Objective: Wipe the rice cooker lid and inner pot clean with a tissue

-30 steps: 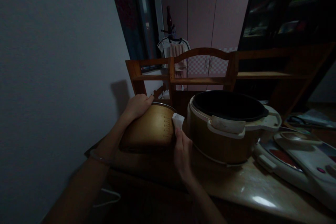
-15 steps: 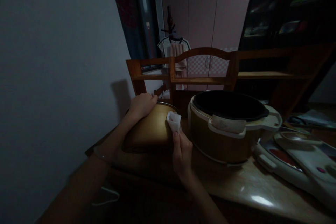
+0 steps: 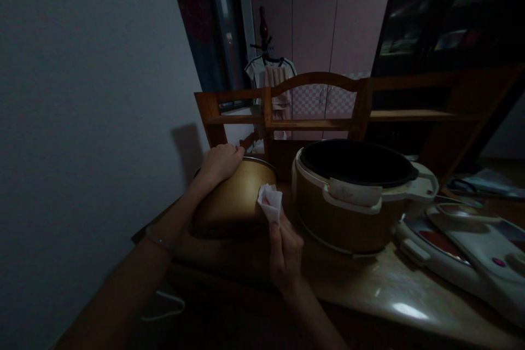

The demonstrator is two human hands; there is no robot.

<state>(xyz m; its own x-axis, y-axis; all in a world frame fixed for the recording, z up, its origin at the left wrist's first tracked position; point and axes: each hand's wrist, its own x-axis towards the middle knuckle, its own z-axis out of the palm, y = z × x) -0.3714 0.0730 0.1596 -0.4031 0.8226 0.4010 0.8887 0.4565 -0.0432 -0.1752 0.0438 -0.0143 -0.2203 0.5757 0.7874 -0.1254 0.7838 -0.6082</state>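
A gold-coloured cooker inner pot (image 3: 238, 197) stands on the table at the left. My left hand (image 3: 221, 161) is closed over its rim, with the fingertips hidden behind the edge. In my right hand (image 3: 285, 249) a folded white tissue (image 3: 270, 203) is pinched, lying close against the pot's right side. To the right is the cooker body (image 3: 340, 219), without its lid, dark inside and with a cream handle at the front.
The cooker lid (image 3: 463, 251) lies at the right of the table (image 3: 369, 290). A wooden shelf frame (image 3: 315, 124) runs along the back. The wall (image 3: 102, 120) is close on the left, and a white cable (image 3: 164, 314) hangs below the table's edge.
My right hand with the tissue has moved a little down along the pot's side. My left hand stays on the rim.
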